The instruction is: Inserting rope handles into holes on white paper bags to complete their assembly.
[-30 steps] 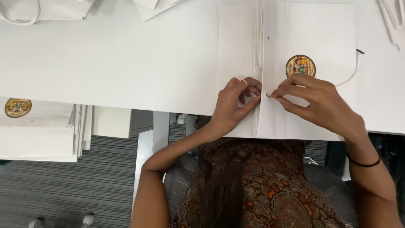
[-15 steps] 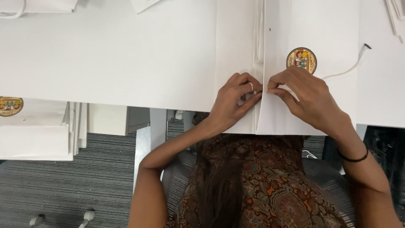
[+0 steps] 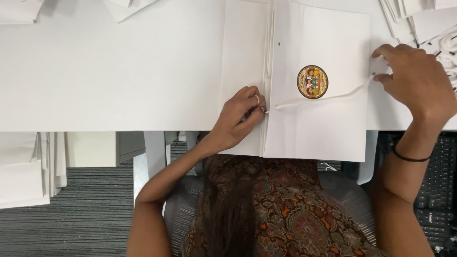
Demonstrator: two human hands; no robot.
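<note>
Head view: a flat white paper bag with a round gold sticker point(image 3: 312, 82) lies on the white worktop point(image 3: 109, 71), at 12 o'clock from the person. The left hand point(image 3: 239, 118) pinches 1 end of a thin white cord handle point(image 3: 323, 97) at the bag's fold. The right hand point(image 3: 419, 81), at 3 o'clock, grips the other end by a punched hole. Bag looks light, creasable; cord soft, limp, best held near its tips. Spare white bags point(image 3: 28, 171) stacked at 8 o'clock.

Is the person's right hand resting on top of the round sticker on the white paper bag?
No: the right hand is at the bag's right edge, pulling the white cord, well clear of the round sticker.
</note>
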